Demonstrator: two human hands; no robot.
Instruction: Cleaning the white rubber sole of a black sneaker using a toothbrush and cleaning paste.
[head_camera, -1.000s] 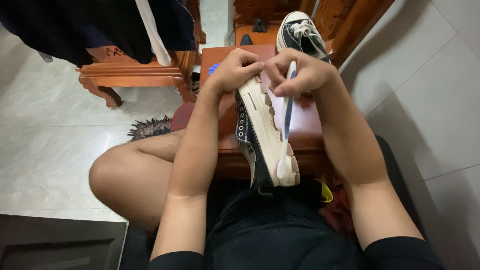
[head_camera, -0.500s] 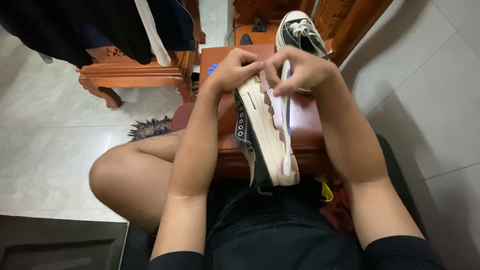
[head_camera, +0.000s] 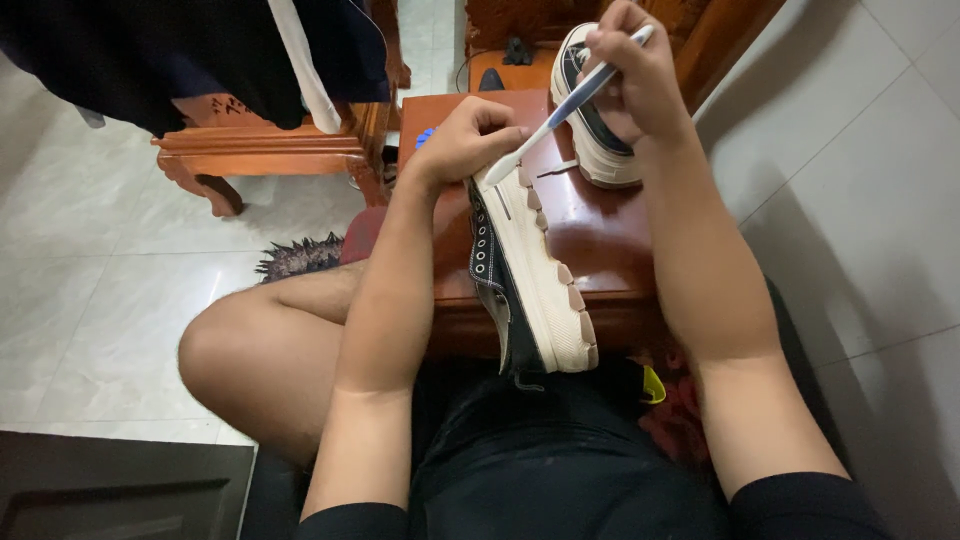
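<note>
**Brush Lifted Over Upturned Sneaker**

You sit at a low wooden tabletop (head_camera: 600, 240) with a black sneaker (head_camera: 530, 270) tipped on its side, its pale, lugged sole turned up toward you. It runs from the tabletop's middle down over the near edge toward your lap. Your left hand (head_camera: 465, 140) grips the far end of the shoe, fingers curled tight over it, pinning it in place. Your right hand (head_camera: 635, 75) is raised above and beyond it, fingers wrapped narrowly around the handle of a toothbrush (head_camera: 565, 105), which slants down to the left. Its bristled head hangs just by the sole's far end, close beside your left knuckles; whether the bristles touch the rubber cannot be told from this angle.

The second sneaker (head_camera: 595, 130) stands upright on the tabletop behind your right hand, partly hidden by it. A carved wooden chair (head_camera: 270, 150) draped with dark cloth stands to the left on the tiled floor (head_camera: 100, 260).

This looks like scrubbing the sole's edge, with the brush at the top of a stroke. A next pass would call for the brush head pressed flat to the rubber and drawn along the lugs, while your left hand keeps the shoe from rolling.
</note>
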